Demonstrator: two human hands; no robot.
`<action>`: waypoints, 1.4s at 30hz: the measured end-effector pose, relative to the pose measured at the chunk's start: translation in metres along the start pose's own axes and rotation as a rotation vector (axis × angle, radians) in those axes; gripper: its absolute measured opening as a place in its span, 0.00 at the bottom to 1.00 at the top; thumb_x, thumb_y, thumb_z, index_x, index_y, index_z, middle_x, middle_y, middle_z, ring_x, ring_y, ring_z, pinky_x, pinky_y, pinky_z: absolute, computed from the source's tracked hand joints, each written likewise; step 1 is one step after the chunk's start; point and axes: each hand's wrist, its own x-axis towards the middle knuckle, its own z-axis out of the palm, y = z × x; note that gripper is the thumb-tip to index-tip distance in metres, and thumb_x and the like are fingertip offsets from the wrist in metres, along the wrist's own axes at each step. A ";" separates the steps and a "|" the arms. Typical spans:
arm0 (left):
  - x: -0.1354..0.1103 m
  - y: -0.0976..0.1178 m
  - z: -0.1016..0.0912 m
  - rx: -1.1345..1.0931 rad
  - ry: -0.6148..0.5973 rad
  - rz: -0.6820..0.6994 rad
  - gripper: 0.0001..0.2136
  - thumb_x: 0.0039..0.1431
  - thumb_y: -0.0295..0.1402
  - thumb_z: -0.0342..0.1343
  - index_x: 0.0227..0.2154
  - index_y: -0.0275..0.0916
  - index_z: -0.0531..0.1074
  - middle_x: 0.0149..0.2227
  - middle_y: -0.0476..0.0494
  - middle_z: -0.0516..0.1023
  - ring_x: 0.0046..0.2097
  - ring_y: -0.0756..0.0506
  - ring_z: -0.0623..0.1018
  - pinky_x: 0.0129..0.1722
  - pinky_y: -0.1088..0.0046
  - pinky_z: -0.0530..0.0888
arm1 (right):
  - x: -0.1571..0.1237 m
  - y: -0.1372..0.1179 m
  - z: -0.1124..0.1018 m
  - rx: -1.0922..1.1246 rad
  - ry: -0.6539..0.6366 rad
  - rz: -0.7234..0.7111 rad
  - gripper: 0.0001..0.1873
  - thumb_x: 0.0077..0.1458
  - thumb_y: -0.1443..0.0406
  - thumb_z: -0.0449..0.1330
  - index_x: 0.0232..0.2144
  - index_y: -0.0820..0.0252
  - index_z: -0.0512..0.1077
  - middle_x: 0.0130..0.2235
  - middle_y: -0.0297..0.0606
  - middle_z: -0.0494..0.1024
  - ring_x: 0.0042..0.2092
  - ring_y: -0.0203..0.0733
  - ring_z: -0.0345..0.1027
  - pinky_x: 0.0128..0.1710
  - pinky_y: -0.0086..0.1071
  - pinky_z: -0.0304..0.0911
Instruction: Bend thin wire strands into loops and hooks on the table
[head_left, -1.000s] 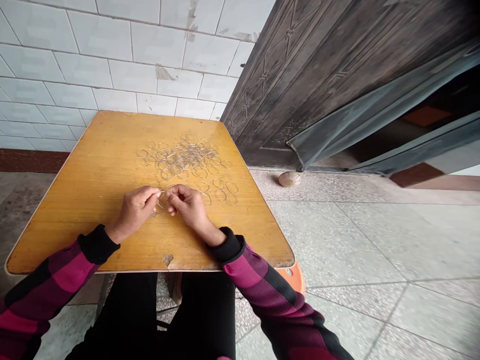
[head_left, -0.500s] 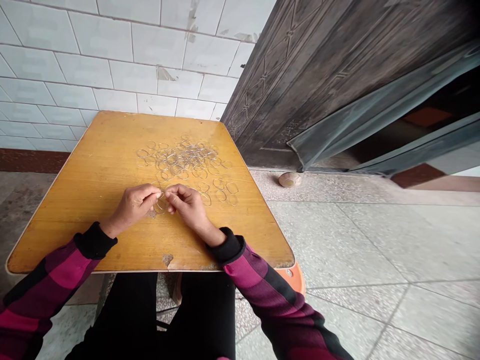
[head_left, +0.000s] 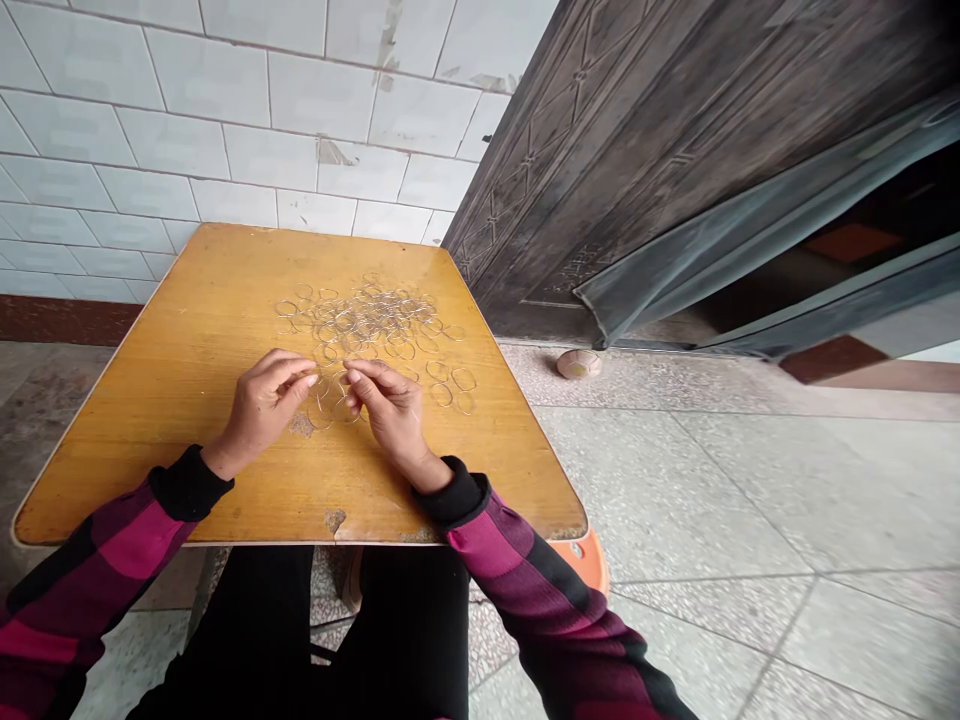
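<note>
Left hand (head_left: 259,408): fingers together, slack, just beside ring (head_left: 328,400).
Right hand (head_left: 391,408): fingertips pinching ring's edge.
Pile (head_left: 367,318): loose rings beyond hands, on table (head_left: 187,330).

The table (head_left: 187,330) stands before the wall (head_left: 225,140), with the door (head_left: 675,150) to its right. A heap of rings (head_left: 367,318) lies on its far middle. Before the heap the left hand (head_left: 259,410) and right hand (head_left: 390,410) rest side by side, a ring (head_left: 330,395) between them and a few strays (head_left: 454,385) to the right.
</note>
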 end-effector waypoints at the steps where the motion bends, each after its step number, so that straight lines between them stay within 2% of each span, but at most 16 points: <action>1: -0.002 0.004 0.000 0.013 0.033 -0.001 0.06 0.59 0.32 0.55 0.35 0.39 0.77 0.35 0.43 0.77 0.35 0.48 0.75 0.34 0.73 0.71 | 0.000 0.000 0.000 -0.028 0.005 -0.037 0.13 0.56 0.56 0.61 0.40 0.55 0.78 0.31 0.34 0.76 0.25 0.31 0.67 0.25 0.29 0.66; 3: -0.007 0.012 0.002 0.001 0.037 -0.023 0.06 0.59 0.32 0.56 0.35 0.39 0.77 0.34 0.43 0.76 0.33 0.48 0.74 0.33 0.73 0.71 | -0.002 -0.001 -0.001 -0.100 0.004 -0.119 0.12 0.58 0.57 0.60 0.41 0.54 0.78 0.30 0.35 0.75 0.27 0.33 0.68 0.30 0.32 0.68; 5: -0.013 0.017 0.007 -0.089 -0.002 -0.103 0.06 0.58 0.34 0.57 0.35 0.39 0.76 0.34 0.44 0.76 0.29 0.50 0.74 0.28 0.75 0.70 | -0.003 -0.002 -0.001 -0.173 0.003 -0.206 0.11 0.59 0.59 0.60 0.41 0.52 0.78 0.30 0.35 0.75 0.29 0.35 0.69 0.34 0.35 0.70; 9: -0.020 0.015 0.019 -0.326 -0.114 -0.343 0.09 0.59 0.37 0.56 0.34 0.39 0.77 0.19 0.53 0.68 0.18 0.54 0.65 0.19 0.77 0.64 | -0.006 -0.002 0.001 -0.287 0.019 -0.349 0.09 0.60 0.62 0.60 0.41 0.49 0.79 0.34 0.37 0.75 0.36 0.38 0.71 0.38 0.37 0.70; 11: -0.020 0.011 0.023 -0.425 -0.108 -0.452 0.10 0.58 0.39 0.57 0.33 0.39 0.79 0.16 0.55 0.63 0.16 0.55 0.62 0.16 0.78 0.60 | -0.007 -0.002 0.003 -0.326 0.010 -0.393 0.10 0.60 0.64 0.60 0.42 0.48 0.79 0.36 0.37 0.74 0.37 0.38 0.70 0.38 0.36 0.69; 14: -0.018 0.008 0.025 -0.586 -0.051 -0.596 0.11 0.53 0.41 0.62 0.32 0.38 0.79 0.17 0.55 0.64 0.17 0.56 0.58 0.15 0.78 0.55 | -0.009 -0.001 0.003 -0.352 -0.016 -0.459 0.11 0.60 0.65 0.60 0.43 0.46 0.78 0.36 0.36 0.74 0.39 0.39 0.69 0.38 0.36 0.68; 18: -0.014 0.015 0.024 -0.824 -0.044 -0.730 0.11 0.46 0.40 0.66 0.27 0.37 0.78 0.16 0.57 0.58 0.17 0.58 0.55 0.15 0.80 0.50 | -0.011 -0.001 0.002 -0.381 -0.051 -0.504 0.13 0.60 0.66 0.59 0.44 0.45 0.78 0.37 0.37 0.74 0.39 0.39 0.68 0.39 0.36 0.67; 23: -0.007 0.021 0.019 -0.993 0.002 -0.791 0.10 0.41 0.36 0.68 0.26 0.35 0.77 0.19 0.53 0.68 0.18 0.58 0.60 0.15 0.82 0.52 | -0.012 -0.003 0.001 -0.417 -0.091 -0.475 0.11 0.60 0.64 0.58 0.43 0.47 0.78 0.35 0.38 0.73 0.38 0.40 0.68 0.38 0.37 0.67; 27: -0.003 0.014 0.014 -1.121 -0.025 -0.826 0.10 0.42 0.33 0.69 0.26 0.35 0.76 0.25 0.49 0.75 0.20 0.58 0.65 0.15 0.84 0.59 | -0.013 -0.006 0.002 -0.418 -0.096 -0.576 0.13 0.60 0.67 0.59 0.45 0.46 0.78 0.36 0.37 0.74 0.38 0.39 0.69 0.38 0.36 0.68; 33: -0.001 0.006 0.011 -1.356 -0.107 -0.906 0.07 0.45 0.24 0.68 0.26 0.31 0.75 0.24 0.50 0.74 0.21 0.59 0.71 0.20 0.89 0.69 | -0.014 -0.005 0.002 -0.497 -0.071 -0.753 0.18 0.59 0.71 0.60 0.49 0.48 0.75 0.35 0.35 0.71 0.36 0.35 0.68 0.33 0.32 0.68; 36: -0.001 0.007 0.011 -1.420 -0.159 -0.935 0.05 0.48 0.21 0.66 0.26 0.30 0.75 0.24 0.49 0.75 0.21 0.59 0.71 0.19 0.90 0.69 | -0.015 -0.005 0.002 -0.551 -0.096 -0.770 0.15 0.59 0.71 0.60 0.47 0.51 0.76 0.33 0.35 0.69 0.35 0.35 0.67 0.33 0.32 0.68; 42: 0.001 0.011 0.008 -1.465 -0.154 -0.921 0.04 0.50 0.21 0.64 0.25 0.29 0.74 0.24 0.48 0.75 0.20 0.59 0.71 0.17 0.91 0.67 | -0.016 -0.007 0.004 -0.588 -0.144 -0.812 0.13 0.59 0.70 0.60 0.46 0.53 0.76 0.36 0.38 0.71 0.39 0.37 0.68 0.36 0.34 0.70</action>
